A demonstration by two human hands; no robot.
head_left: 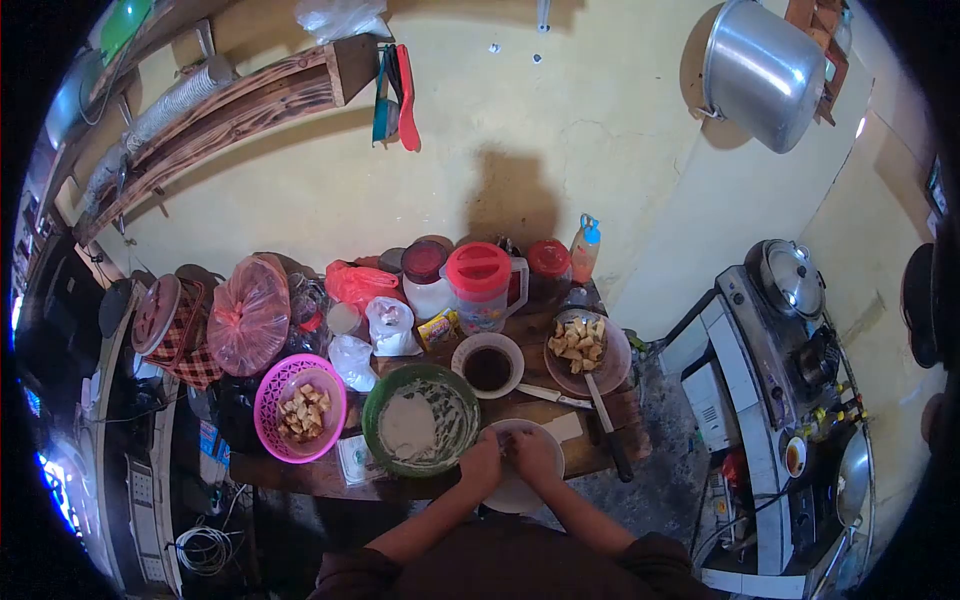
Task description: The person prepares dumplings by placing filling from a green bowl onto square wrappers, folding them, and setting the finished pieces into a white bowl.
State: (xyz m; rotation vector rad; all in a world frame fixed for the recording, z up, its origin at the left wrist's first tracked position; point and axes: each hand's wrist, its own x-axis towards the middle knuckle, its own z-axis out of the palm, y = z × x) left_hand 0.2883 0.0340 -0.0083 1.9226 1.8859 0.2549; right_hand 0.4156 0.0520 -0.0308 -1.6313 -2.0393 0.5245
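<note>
My left hand [481, 462] and my right hand [535, 460] are close together over a white bowl [512, 496] at the table's near edge. The fingers of both are curled inward, and whatever they hold is too small to make out. Left of them is a green basin [373, 440] with pale dough [408, 427] inside and white smears up its wall. Just behind my hands stands a white bowl [458, 372] of dark liquid [488, 369]. A knife [556, 397] lies to its right, beside a cream-coloured flat piece [562, 427].
A pink basket [263, 425] and a pinkish bowl [620, 362] hold browned chunks; a black-handled utensil [608, 432] rests across the bowl. Behind stand a red-lidded pitcher [482, 292], jars, bags and a bottle [586, 252]. A stove [765, 350] is at right.
</note>
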